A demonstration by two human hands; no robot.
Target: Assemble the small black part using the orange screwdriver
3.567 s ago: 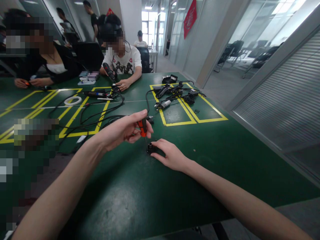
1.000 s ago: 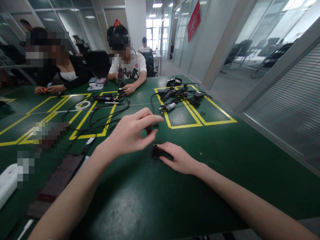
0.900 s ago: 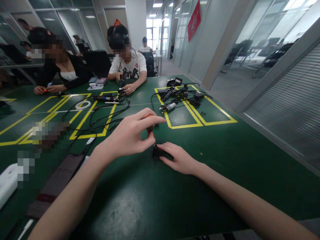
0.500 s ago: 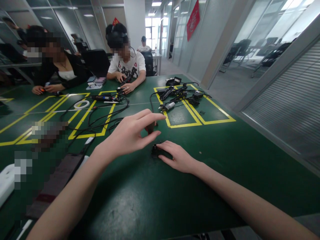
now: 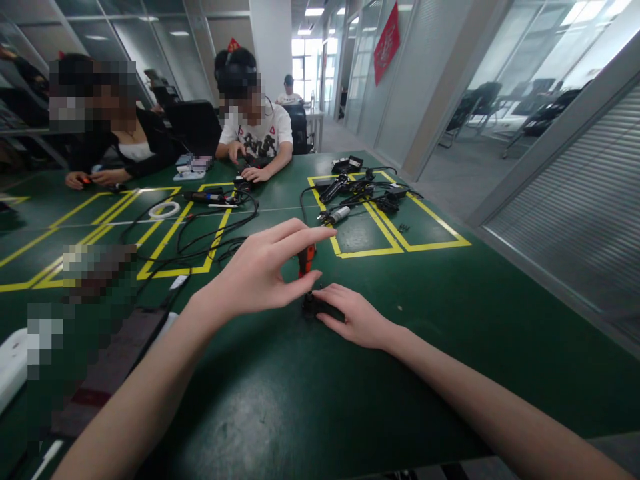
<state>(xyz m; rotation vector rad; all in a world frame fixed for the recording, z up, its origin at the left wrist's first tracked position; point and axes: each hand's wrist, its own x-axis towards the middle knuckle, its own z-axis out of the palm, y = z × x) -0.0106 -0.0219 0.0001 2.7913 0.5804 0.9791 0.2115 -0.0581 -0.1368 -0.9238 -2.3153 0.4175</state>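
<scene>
My left hand (image 5: pixel 267 267) is curved around an upright orange-and-black screwdriver (image 5: pixel 307 261), with thumb and forefinger apart in front of it; the other fingers' grip is hidden. A dark cable (image 5: pixel 303 205) rises beyond the hand, seemingly from the screwdriver's top. Below the thumb, the tool's lower end meets a small black part (image 5: pixel 309 307) on the green table. My right hand (image 5: pixel 356 317) rests on the tabletop, its thumb and forefinger closed on either side of this black part. The part's exact kind cannot be made out.
Beyond my hands, black cables and adapters (image 5: pixel 350 190) lie in yellow-taped boxes. Small dark springs (image 5: pixel 404 228) sit at the right. Another corded tool (image 5: pixel 205 197) and a white ring (image 5: pixel 164 210) lie left. Two people (image 5: pixel 255 133) work across the table.
The screwdriver between my left fingers has come down onto the black part, and its orange side now shows. Both my hands have stayed almost in place. The co-worker opposite has shifted their hands.
</scene>
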